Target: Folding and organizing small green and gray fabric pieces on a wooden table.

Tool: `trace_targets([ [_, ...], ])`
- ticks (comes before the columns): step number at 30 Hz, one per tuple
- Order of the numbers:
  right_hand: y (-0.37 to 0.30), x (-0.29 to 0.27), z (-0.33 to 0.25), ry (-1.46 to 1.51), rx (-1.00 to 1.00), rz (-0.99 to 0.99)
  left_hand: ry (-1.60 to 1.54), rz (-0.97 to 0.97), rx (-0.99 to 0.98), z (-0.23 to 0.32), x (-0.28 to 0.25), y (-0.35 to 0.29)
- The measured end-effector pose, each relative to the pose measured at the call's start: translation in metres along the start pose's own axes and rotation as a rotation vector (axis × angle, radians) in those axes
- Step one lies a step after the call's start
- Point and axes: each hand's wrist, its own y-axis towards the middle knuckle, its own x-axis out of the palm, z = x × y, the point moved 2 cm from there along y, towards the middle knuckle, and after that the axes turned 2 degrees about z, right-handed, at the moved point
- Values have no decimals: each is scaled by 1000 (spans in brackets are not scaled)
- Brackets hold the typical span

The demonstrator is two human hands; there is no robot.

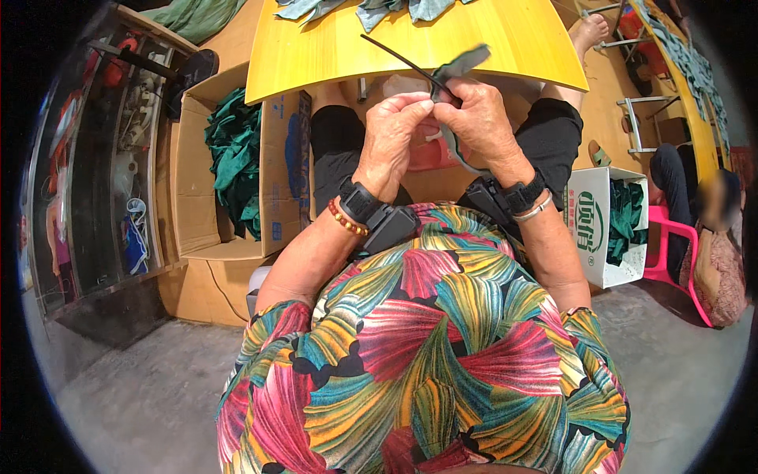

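Observation:
My right hand (479, 118) is closed on a narrow grey-green fabric strip (467, 62); one end stands up above my knuckles and the rest hangs below the thumb. A thin black stick (397, 56) runs from the upper left down into the same hand, and its lower end is hidden there. My left hand (392, 134) is closed in a pinch, its fingertips meeting the right hand's thumb by the strip. What those left fingers grip is hidden. Both hands are just off the near edge of a yellow table (426, 51), above my lap.
Pale blue-green cloth pieces (387, 11) lie at the table's far side. A cardboard box (189, 182) of dark green cloth stands left, a white box (598, 237) with similar cloth right. Beyond it, another person (720, 268) sits on a pink chair (671, 223). Shelving (103, 158) lines the far left.

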Motion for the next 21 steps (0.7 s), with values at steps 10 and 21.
trace_targets([
  [10, -36, -16, 14, 337, 186, -162, 112, -145, -207, -22, 4, -2],
  [21, -46, -20, 34, 401, 257, -28, 362, -111, -60, -15, 29, -1],
])
